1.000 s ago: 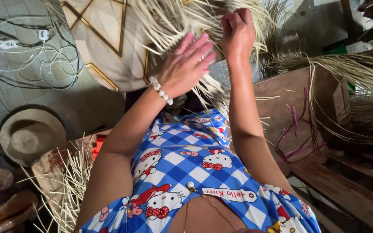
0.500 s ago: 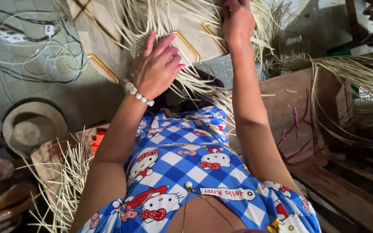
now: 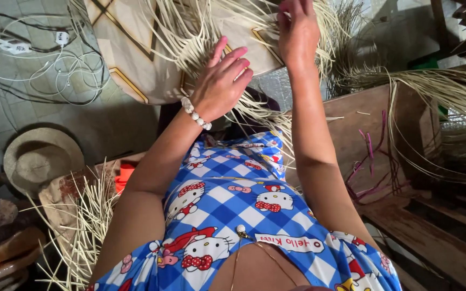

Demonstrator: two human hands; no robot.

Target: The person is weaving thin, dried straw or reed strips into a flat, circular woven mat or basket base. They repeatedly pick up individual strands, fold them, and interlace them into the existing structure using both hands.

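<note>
A pale woven straw piece (image 3: 136,43) with brown line patterns is held up in front of me, loose straw strands (image 3: 190,37) fanning from its edge. My left hand (image 3: 219,81), with a white bead bracelet at the wrist, rests flat on the strands, fingers spread. At the top edge, my right hand (image 3: 297,29) is closed on a few straw strands; its fingertips are partly cut off by the frame. Below lies my blue-and-white checked garment (image 3: 233,215).
A finished straw hat (image 3: 41,161) lies on the tiled floor at the left, with a bundle of loose straw (image 3: 90,226) beside it. White cables (image 3: 44,59) sprawl at the upper left. A wooden bench (image 3: 373,140) holds purple strands, with more long straw (image 3: 449,97) at the right.
My left hand has slid down and left across the strands, then back right a little. The woven piece has shifted and turned. My right hand stays at the top.
</note>
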